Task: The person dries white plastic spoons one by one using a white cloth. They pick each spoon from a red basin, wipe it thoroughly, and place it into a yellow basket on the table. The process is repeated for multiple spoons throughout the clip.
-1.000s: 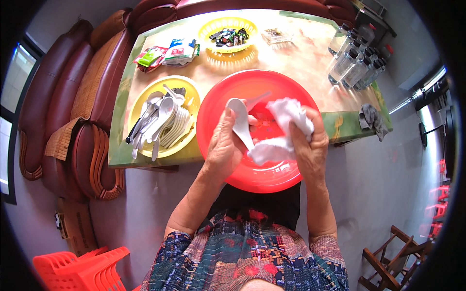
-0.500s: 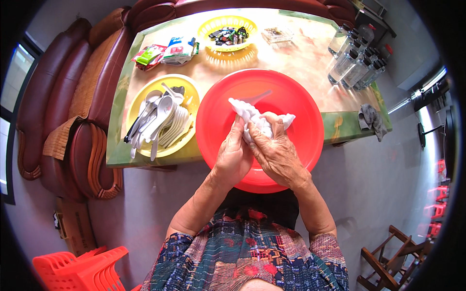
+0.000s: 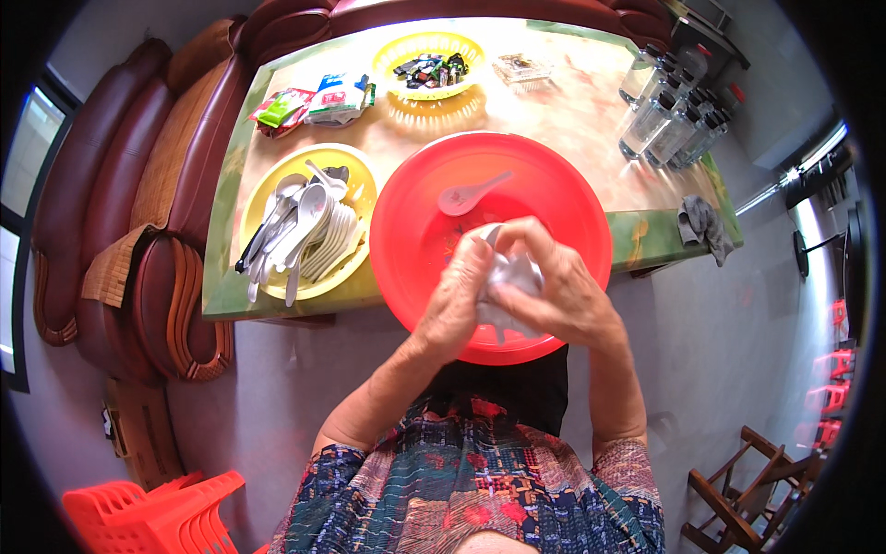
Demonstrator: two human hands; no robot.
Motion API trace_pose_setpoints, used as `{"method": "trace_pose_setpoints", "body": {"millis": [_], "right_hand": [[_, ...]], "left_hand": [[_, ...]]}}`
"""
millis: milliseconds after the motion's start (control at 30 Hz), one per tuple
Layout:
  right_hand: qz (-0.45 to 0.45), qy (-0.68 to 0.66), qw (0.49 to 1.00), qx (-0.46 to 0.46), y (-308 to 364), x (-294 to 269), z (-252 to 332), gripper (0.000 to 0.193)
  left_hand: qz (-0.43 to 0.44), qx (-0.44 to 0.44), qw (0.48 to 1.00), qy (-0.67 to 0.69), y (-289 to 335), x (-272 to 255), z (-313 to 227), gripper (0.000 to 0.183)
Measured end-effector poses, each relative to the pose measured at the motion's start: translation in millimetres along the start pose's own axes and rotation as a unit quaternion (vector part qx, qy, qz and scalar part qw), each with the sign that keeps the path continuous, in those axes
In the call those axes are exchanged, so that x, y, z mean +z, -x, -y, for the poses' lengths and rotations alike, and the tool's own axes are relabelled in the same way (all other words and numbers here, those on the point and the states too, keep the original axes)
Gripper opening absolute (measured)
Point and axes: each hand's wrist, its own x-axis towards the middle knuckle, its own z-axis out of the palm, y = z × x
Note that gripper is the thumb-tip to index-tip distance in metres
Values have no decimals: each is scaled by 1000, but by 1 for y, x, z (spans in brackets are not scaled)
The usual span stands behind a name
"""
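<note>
Over the near half of a large red basin (image 3: 406, 194), both my hands are closed around a bunched white cloth (image 3: 513, 277). My left hand (image 3: 452, 295) grips it from the left, thumb up. My right hand (image 3: 565, 288) curls over it from the right, fingers bent. A pale edge pokes up between the hands; I cannot tell if it is cloth or something wrapped inside. A white soup spoon (image 3: 472, 194) lies in the far part of the basin. To the left, a yellow basket (image 3: 362, 164) holds a pile of white spoons (image 3: 312, 208).
On the table (image 3: 554, 138) stand a yellow basket of small packets (image 3: 430, 72), snack bags (image 3: 340, 98), a clear plastic box (image 3: 522, 68) and several glass bottles (image 3: 651, 125). A grey cloth (image 3: 703, 224) hangs at the right edge. Red chairs (image 3: 157, 508) stand lower left, a wooden stool (image 3: 749, 489) lower right.
My hands have drawn nearer to me with the cloth, which is now more tightly bunched. The spoon in the basin, partly covered before, shows fully.
</note>
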Motion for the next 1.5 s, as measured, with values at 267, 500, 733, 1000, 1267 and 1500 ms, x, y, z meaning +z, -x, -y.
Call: {"method": "trace_pose_setpoints", "body": {"millis": [267, 500, 733, 1000, 1267, 1500], "right_hand": [[-255, 105, 956, -102, -12, 51, -26, 31], [-98, 181, 975, -88, 12, 43, -19, 54], [-27, 225, 969, -97, 27, 37, -19, 47], [-177, 140, 964, -139, 5, 24, -16, 39], [-87, 266, 958, -62, 5, 44, -13, 24], [-19, 180, 980, -80, 31, 33, -19, 25]], "left_hand": [[-39, -11, 969, 244, -6, 15, -4, 45], [0, -41, 969, 243, -7, -1, -4, 41], [-8, -22, 967, 253, -4, -15, 2, 35], [28, -11, 974, 227, -3, -5, -2, 43], [11, 28, 981, 190, -5, -17, 6, 43], [-26, 29, 971, 237, -14, -30, 0, 47]]}}
